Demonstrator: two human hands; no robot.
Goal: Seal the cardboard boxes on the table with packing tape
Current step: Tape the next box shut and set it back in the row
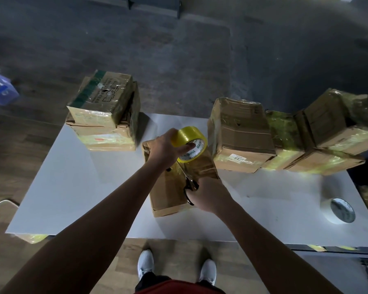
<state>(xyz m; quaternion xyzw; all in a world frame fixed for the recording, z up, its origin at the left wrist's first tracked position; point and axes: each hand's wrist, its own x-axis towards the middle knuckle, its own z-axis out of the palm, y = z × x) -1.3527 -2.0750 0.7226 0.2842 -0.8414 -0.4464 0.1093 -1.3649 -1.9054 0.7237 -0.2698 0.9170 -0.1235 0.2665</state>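
Firstly, at left: two stacked boxes (103, 111), already taped, stand at the far left corner of the white table (72, 187). My left hand (164, 148) grips the yellow tape roll (189, 143), fingers curled over its rim and into the core, and holds it tilted above the far end of the centre box (168, 194). A strip (179, 169) runs from the roll down onto the box top. My right hand (208, 194) is closed round the handles of the scissors (190, 184), whose blades point up at that strip. Further right, a row of taped boxes (240, 134) lines the far edge, and a spare roll (338, 210) lies flat near the right edge. Probable step: cutting the strip. Risks, as I judge them: if my left hand slackens, the strip may fold on itself; adhesive may gum the blades, so they tear rather than cut; the freed end may snap back onto the roll.
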